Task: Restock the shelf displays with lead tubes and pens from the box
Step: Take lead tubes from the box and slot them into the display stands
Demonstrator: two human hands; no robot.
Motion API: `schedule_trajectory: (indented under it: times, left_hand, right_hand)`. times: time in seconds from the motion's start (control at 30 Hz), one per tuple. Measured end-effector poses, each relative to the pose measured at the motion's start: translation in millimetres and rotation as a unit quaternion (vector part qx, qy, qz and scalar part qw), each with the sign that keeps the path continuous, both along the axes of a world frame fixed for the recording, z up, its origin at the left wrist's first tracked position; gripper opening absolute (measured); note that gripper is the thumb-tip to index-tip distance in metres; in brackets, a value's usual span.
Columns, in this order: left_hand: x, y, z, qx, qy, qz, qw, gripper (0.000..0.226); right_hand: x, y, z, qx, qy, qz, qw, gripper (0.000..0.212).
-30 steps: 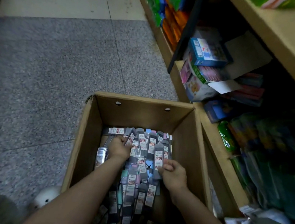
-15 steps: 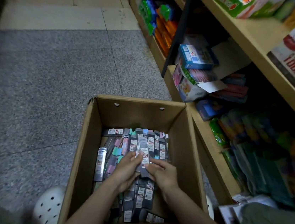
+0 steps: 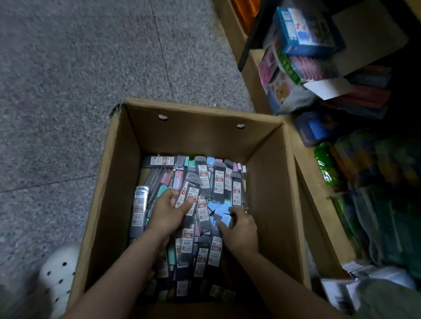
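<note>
An open cardboard box (image 3: 199, 111) stands on the floor, its bottom covered with a loose pile of lead tubes (image 3: 218, 184), grey and pastel with white and red labels. My left hand (image 3: 167, 213) is down in the box and holds a small bunch of lead tubes (image 3: 190, 199), with the thumb laid across them. My right hand (image 3: 241, 232) is beside it to the right, fingers spread and touching light blue tubes (image 3: 218, 209) on the pile. No pens can be told apart.
A low wooden shelf (image 3: 308, 176) runs along the box's right side, packed with dark plastic-wrapped goods. Further back on it sit a blue carton (image 3: 304, 33) and pink boxes (image 3: 281, 70). My white perforated shoe (image 3: 59, 273) is left of the box on grey floor.
Half a second ago both hands met over one tube. Now the left hand keeps the tubes and the right hand has moved right, back onto the pile. The view has tilted down.
</note>
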State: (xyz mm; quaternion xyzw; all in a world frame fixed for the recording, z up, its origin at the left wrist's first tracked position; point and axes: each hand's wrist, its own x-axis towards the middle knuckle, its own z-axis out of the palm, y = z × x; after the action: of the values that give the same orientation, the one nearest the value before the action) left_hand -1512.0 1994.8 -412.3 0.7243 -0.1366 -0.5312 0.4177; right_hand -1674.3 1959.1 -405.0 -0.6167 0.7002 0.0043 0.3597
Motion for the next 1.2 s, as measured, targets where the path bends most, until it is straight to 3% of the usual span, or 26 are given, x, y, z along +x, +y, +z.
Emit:
schedule_trajectory:
  times: [0.2,0.43,0.6,0.83,1.03,1.2]
  left_hand:
    - [-5.4,-0.1,-5.2,0.014,0.008,-0.009,1.000,0.036]
    - [-8.5,5.9,3.5,0.009,0.014,-0.013,1.000,0.038]
    - [-4.6,4.7,24.0,0.013,-0.017,-0.032,0.999,0.029]
    - [-2.5,-44.2,128.3,-0.137,-0.147,-0.081,0.976,0.016]
    - [-16.6,-87.5,263.9,-0.279,-0.068,-0.213,0.934,0.016]
    - [-51.4,-83.3,314.9,-0.349,0.016,-0.255,0.901,0.009]
  right_hand:
    - [7.4,-0.1,-6.8,-0.009,0.010,-0.050,0.999,0.027]
    - [4.7,-11.7,-5.0,0.020,-0.014,-0.093,0.995,0.020]
    - [14.0,-22.6,18.8,-0.044,-0.064,-0.097,0.992,0.020]
    - [12.3,-60.1,134.6,-0.196,-0.220,-0.112,0.949,0.013]
    - [-22.9,-78.3,268.1,-0.292,-0.321,-0.133,0.891,0.014]
    - [-67.6,-54.1,349.4,-0.307,-0.422,-0.145,0.841,0.016]
